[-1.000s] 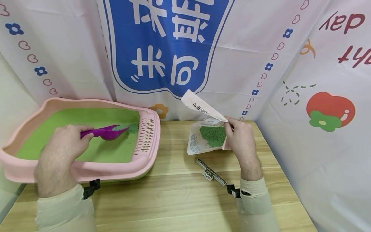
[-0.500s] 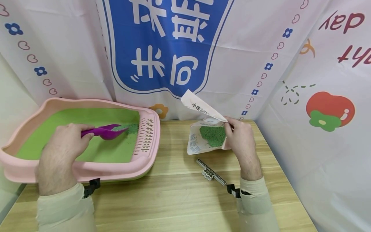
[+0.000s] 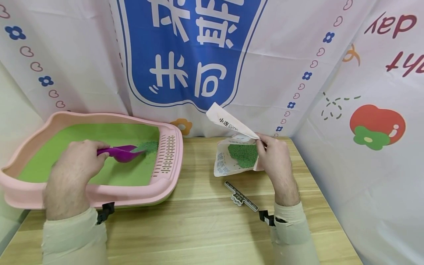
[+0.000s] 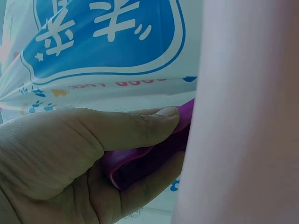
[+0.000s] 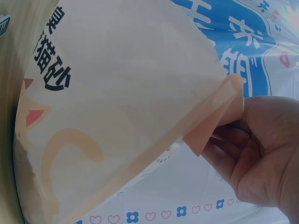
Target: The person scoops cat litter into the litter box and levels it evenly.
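My left hand [image 3: 77, 162] grips the handle of a purple litter scoop [image 3: 123, 154] over the left part of a pink litter box [image 3: 99, 197] with a green floor. Green litter granules [image 3: 149, 148] lie at the scoop's tip, against the slotted ledge. In the left wrist view, thumb and fingers wrap the scoop's handle [image 4: 128, 163]. My right hand [image 3: 275, 158] pinches the top edge of a cat litter bag [image 3: 225, 165] and holds its mouth apart. Inside the bag, green granules [image 3: 243, 154] show. The bag's printed side [image 5: 117, 93] fills much of the right wrist view.
A bag clip [image 3: 241, 197] with a ridged bar lies on the wooden table [image 3: 198, 228], just in front of the bag. Printed cloth [image 3: 185, 73] hangs behind the table and along its right side. The litter box's rim rises between the scoop and the table.
My left hand has moved slightly right and up with the scoop, whose tip now sits lower among the granules. The right hand and the bag stay where they were.
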Demonstrator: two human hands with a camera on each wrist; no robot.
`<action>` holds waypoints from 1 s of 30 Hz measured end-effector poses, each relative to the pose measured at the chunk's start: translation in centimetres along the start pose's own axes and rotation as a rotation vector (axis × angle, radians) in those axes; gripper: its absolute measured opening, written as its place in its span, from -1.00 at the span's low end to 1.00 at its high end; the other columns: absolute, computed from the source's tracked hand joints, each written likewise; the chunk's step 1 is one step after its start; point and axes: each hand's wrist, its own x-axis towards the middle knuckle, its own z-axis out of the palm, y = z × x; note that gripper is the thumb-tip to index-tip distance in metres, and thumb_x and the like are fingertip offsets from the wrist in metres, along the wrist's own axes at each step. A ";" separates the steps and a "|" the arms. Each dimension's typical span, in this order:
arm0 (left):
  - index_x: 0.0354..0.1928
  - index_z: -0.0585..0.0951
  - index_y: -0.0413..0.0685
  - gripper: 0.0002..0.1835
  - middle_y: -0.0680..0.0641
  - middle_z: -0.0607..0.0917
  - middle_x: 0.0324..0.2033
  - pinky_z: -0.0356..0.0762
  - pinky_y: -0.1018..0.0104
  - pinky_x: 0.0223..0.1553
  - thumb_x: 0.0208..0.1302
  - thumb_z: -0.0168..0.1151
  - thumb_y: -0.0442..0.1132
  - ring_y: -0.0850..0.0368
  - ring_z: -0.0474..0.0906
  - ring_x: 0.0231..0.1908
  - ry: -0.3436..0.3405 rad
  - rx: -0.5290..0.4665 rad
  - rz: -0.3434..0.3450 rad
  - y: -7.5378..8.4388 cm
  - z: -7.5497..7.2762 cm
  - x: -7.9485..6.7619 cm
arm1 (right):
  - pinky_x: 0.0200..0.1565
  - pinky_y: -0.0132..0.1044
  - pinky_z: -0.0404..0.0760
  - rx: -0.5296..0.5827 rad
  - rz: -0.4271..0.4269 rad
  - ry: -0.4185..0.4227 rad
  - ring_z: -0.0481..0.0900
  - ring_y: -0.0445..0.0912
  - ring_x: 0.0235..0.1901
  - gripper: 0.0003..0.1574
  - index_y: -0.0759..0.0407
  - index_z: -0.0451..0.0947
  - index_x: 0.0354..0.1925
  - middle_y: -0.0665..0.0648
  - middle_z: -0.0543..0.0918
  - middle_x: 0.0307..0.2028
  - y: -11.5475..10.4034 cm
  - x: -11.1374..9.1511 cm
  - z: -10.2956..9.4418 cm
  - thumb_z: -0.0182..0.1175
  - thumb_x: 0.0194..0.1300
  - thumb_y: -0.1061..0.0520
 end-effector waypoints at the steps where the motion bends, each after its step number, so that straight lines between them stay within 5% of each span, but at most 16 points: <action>1: 0.42 0.70 -0.35 -0.61 -0.51 0.84 -0.04 0.46 0.16 -0.40 0.72 0.25 -0.31 -0.20 0.60 -0.29 -0.003 0.001 0.000 0.1 0.0 0.0 | -0.25 0.08 0.92 0.001 0.002 -0.002 0.95 0.20 -0.23 -0.61 0.21 0.83 0.36 0.41 0.93 0.11 0.0 0.0 0.0 0.22 0.80 0.16; 30: 0.41 0.72 -0.33 -0.63 -0.57 0.81 -0.01 0.55 0.04 -0.40 0.76 0.27 -0.29 -0.24 0.62 -0.30 0.009 0.015 0.024 0.5 -0.3 0.0 | -0.31 0.01 0.88 0.004 0.001 0.002 0.92 0.16 -0.27 -0.61 0.20 0.84 0.35 0.39 0.95 0.09 0.0 0.0 0.0 0.22 0.79 0.16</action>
